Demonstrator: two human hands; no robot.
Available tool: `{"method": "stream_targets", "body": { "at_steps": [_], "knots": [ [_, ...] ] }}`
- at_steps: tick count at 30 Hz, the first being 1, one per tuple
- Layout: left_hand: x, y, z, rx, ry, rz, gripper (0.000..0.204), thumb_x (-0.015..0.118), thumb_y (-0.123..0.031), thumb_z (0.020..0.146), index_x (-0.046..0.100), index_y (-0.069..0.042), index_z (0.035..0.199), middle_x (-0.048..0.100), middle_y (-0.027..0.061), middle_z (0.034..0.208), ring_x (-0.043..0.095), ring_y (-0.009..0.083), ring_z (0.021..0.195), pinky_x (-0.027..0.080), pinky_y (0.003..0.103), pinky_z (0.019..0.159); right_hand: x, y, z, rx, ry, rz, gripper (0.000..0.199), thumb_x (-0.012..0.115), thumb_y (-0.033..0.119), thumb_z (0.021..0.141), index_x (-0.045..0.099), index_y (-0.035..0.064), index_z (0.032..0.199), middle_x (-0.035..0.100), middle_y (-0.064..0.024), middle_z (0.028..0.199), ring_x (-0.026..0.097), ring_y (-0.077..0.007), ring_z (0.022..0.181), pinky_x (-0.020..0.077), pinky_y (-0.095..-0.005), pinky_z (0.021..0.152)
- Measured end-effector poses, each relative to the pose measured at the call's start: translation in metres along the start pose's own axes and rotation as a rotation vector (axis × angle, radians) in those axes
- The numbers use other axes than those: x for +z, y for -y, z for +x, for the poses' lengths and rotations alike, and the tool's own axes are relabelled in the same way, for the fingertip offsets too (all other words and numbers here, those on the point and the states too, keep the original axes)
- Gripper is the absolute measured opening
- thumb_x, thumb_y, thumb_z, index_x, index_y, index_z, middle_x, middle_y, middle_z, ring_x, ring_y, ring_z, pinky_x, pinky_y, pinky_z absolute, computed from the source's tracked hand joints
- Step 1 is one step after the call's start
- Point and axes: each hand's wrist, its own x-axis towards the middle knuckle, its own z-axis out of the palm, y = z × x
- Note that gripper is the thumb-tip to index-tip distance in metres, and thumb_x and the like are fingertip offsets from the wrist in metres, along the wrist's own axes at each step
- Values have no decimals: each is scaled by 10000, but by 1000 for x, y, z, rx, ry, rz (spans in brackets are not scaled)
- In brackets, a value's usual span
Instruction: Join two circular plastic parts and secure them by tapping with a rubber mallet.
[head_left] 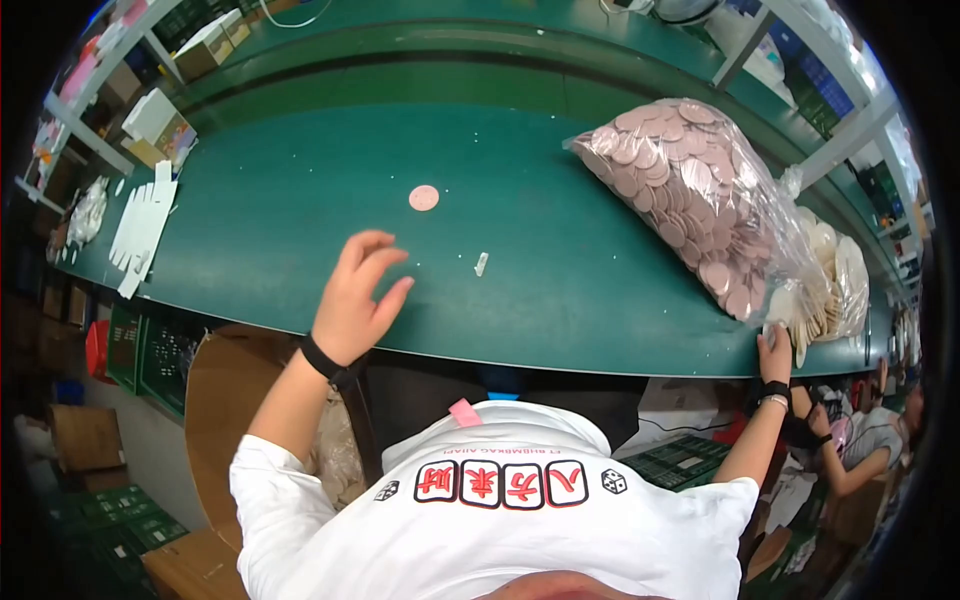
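The left hand [355, 300] hovers empty, fingers spread, the round pink disc [424, 198] lying apart at one o'clock on the green table [300, 200]. The right hand [773, 352], fingers narrow, touches the clear plastic bag of pink discs [690, 190], seemingly steadying it at the table's edge.

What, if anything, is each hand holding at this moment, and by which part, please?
The left hand holds nothing, hovering open above the green table. The right hand touches the lower end of the clear bag of pink discs; a grip cannot be told.

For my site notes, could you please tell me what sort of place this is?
Probably a small factory assembly line: a long green workbench, a big clear bag of pinkish round discs, and green crates stacked beneath. The left hand hovers over the bench.
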Motion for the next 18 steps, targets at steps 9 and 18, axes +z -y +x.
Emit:
{"method": "stream_targets", "body": {
  "at_steps": [9, 18],
  "knots": [
    [25, 64, 108, 245, 221, 353, 331, 702, -201, 902, 655, -30, 1181, 623, 178, 1225, 619, 383, 1105, 523, 437, 969, -40, 31, -32, 129, -110, -232, 346, 615, 148, 971, 623, -27, 1269, 694, -248, 1125, 667, -401, 1041, 524, -448, 919],
    [47, 77, 126, 194, 441, 666, 207, 552, -168, 976, 672, -24, 1060, 670, 184, 1061, 636, 343, 1032, 550, 428, 909, -82, 200, -138, 396, -696, 681, 336, 573, 184, 1047, 636, -48, 1282, 721, -135, 1164, 678, -203, 992, 536, -320, 895]
  ]
}}
